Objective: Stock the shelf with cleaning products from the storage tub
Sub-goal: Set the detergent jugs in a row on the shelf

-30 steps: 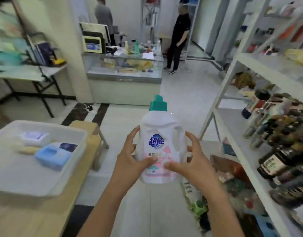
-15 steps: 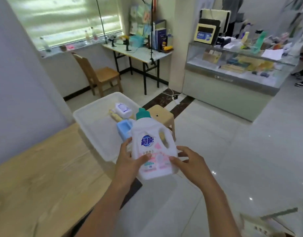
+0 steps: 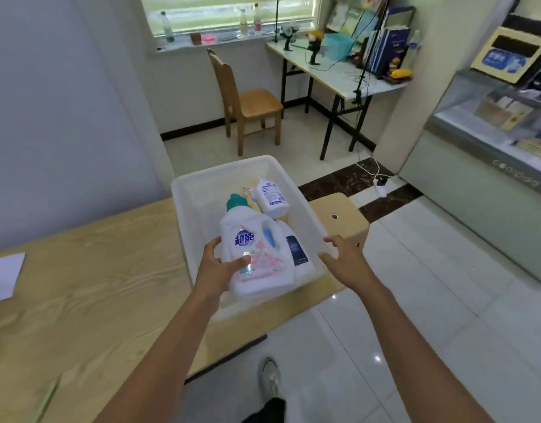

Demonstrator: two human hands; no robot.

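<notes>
My left hand [image 3: 221, 270] grips a white detergent bottle [image 3: 257, 254] with a teal cap and a pink label, holding it over the near end of the white storage tub [image 3: 196, 206]. My right hand [image 3: 345, 257] hovers free with spread fingers by the tub's right rim, off the bottle. Inside the tub lie a small white bottle with a blue label [image 3: 270, 196], a yellow item partly hidden behind the detergent bottle, and a white pack with a dark label [image 3: 296, 251]. The shelf is out of view.
The tub sits on a light wooden table [image 3: 80, 294] whose edge runs toward me. A beige stool [image 3: 342, 215] stands right of the tub. A wooden chair [image 3: 248, 102], a folding desk [image 3: 333, 71] and a glass counter [image 3: 489, 141] stand farther off. White tiled floor lies to the right.
The view swung left from the shelf to the tub. The bottle moved over the tub, and my right hand let go of it; only my left hand holds it now.
</notes>
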